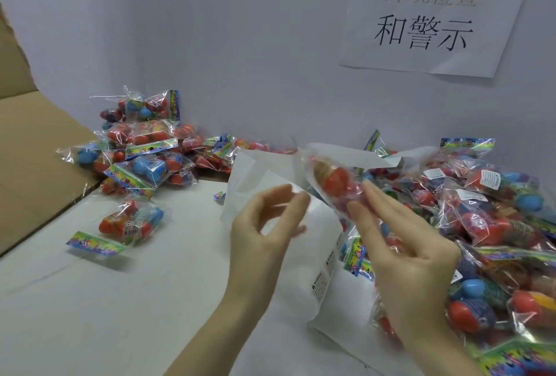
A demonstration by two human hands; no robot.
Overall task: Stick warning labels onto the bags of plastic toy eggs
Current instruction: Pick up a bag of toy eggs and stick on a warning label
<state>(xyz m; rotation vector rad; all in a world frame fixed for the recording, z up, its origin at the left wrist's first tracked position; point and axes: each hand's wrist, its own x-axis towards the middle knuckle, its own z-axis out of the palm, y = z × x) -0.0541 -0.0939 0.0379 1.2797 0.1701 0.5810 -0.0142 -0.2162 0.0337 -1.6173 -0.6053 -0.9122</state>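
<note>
Above table (90, 300), centre: right hand (403, 243) grasping bag (340, 186) of eggs, fingers straight along it; left hand (264, 225) blurred, thumb and forefinger curled at label sheet (301, 255), pinch unconfirmed; labelled bags (487, 210) piled right, others (141, 147) left.

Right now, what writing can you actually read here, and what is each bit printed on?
"外观检查": top line, faded, on the paper sign on the wall.
"和警示": bold black line below it on that sign.
"WARNING": heading on labels on the white label sheet; the small print under it is unreadable.
White stickers on the bags at right: too blurred.
Colourful bag headers: illegible.
</note>
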